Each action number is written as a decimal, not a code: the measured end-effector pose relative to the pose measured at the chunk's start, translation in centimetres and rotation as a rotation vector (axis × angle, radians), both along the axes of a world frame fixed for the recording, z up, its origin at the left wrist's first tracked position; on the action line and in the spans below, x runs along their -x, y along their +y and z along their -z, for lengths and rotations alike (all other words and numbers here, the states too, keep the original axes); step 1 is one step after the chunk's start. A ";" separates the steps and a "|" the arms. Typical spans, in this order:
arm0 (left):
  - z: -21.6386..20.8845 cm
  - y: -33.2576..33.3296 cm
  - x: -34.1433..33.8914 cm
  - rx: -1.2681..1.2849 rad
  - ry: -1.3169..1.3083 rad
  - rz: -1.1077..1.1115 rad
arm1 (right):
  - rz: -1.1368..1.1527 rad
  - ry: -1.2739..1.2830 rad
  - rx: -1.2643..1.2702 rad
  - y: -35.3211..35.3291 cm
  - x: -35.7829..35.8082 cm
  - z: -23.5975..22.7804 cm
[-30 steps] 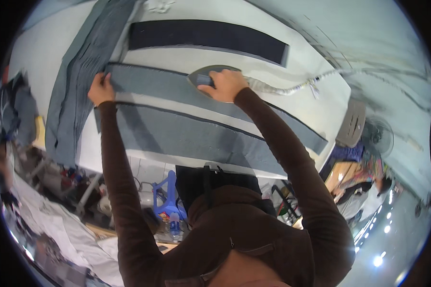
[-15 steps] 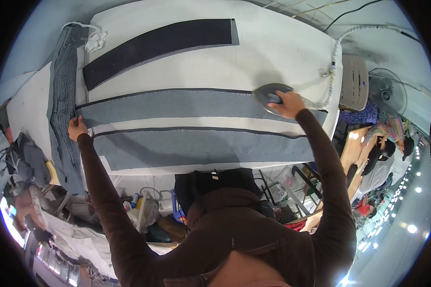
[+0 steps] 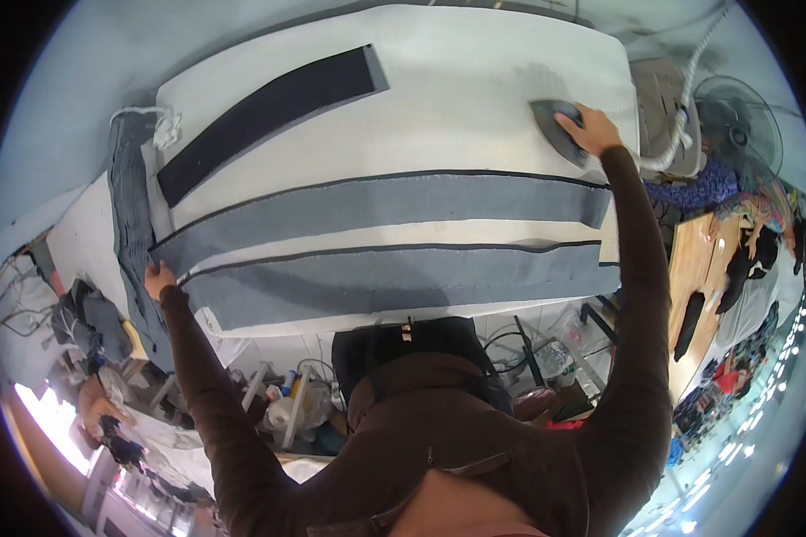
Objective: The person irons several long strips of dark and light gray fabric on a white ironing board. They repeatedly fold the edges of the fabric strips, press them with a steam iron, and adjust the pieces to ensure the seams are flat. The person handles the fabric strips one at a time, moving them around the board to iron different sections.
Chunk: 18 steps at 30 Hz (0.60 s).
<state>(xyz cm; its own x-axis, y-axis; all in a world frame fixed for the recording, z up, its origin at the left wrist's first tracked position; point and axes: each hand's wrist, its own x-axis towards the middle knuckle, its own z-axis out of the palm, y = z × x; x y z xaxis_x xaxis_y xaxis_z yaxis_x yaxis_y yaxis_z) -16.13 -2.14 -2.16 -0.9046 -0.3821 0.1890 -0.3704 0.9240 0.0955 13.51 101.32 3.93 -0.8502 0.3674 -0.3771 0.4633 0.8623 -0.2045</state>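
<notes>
Right hand [image 3: 595, 132] gripping iron [image 3: 551, 125]; left hand [image 3: 161, 282] at grey strip's [image 3: 376, 199] left end, pinch unclear.
Iron, at white table's [image 3: 457, 116] right: probably heavy, rigid; hold from above. Strip, nearer: probably limp; hold ends.

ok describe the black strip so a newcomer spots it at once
On the big white work surface, look to the far left part. The black strip lies slanted there, beyond two long grey strips; it is the shortest and darkest of the three.
</notes>
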 end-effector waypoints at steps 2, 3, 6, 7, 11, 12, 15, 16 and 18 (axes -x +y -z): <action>-0.3 1.4 -0.4 -0.030 -0.047 -0.030 | 0.005 0.106 -0.112 -1.2 1.8 1.4; -0.7 2.0 -0.4 -0.035 -0.071 -0.046 | 0.046 0.119 -0.090 -1.7 3.0 1.5; -3.2 0.4 -1.4 0.015 -0.053 -0.027 | -0.029 0.584 -0.257 -5.8 4.2 0.7; -3.1 0.4 -1.2 0.027 -0.060 -0.026 | -0.086 0.810 -0.377 -6.4 3.6 0.1; -2.1 1.0 -0.5 -0.018 -0.021 0.031 | 0.509 0.867 -0.230 -6.5 -7.2 2.6; -2.3 1.7 1.3 -0.047 0.017 0.068 | 0.628 0.567 -0.280 -6.6 -11.9 4.4; -1.7 3.4 -0.5 -0.008 -0.035 -0.005 | 0.385 0.515 -0.322 -16.7 -15.5 6.9; -1.9 3.5 -0.7 -0.012 -0.049 -0.004 | 0.302 0.496 -0.192 -20.6 -15.1 7.4; -2.5 2.8 -1.2 0.007 -0.002 -0.004 | 0.114 0.533 0.030 -28.2 -11.1 7.2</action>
<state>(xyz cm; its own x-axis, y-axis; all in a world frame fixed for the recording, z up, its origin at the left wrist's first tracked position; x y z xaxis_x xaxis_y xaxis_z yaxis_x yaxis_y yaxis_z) -14.94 0.69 0.32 -0.9035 -0.3843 0.1896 -0.3742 0.9231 0.0882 24.65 73.10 -3.27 -0.8820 0.4639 0.0833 0.3789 0.8031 -0.4599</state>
